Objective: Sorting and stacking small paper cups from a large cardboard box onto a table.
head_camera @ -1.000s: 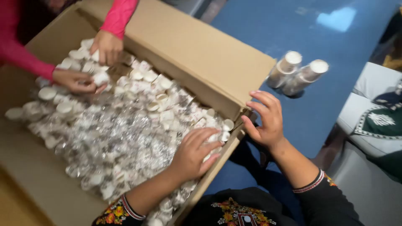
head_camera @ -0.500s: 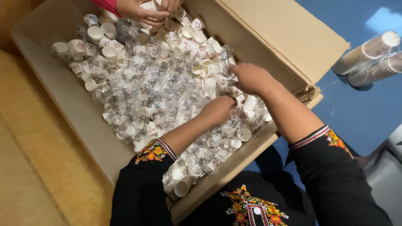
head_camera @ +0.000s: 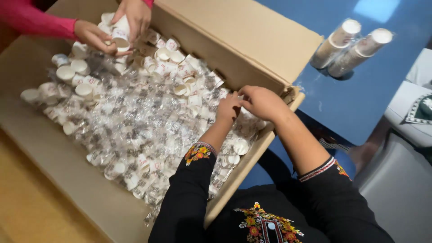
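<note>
Cardboard box (head_camera: 252, 33): both hands (head_camera: 247, 104) grasping wrapped cup sleeves (head_camera: 148, 121) (lying flat, jumbled).

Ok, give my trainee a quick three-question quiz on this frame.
1. True or false: both of the wearer's hands, left hand and right hand, are inside the cardboard box.
2. Where do the two wrapped cup stacks lie: A in the box, B on the blue table, C on the floor?
3. What does the pink-sleeved person's hand hold?

Key: 1 true; 2 B; 3 a small paper cup.
</note>
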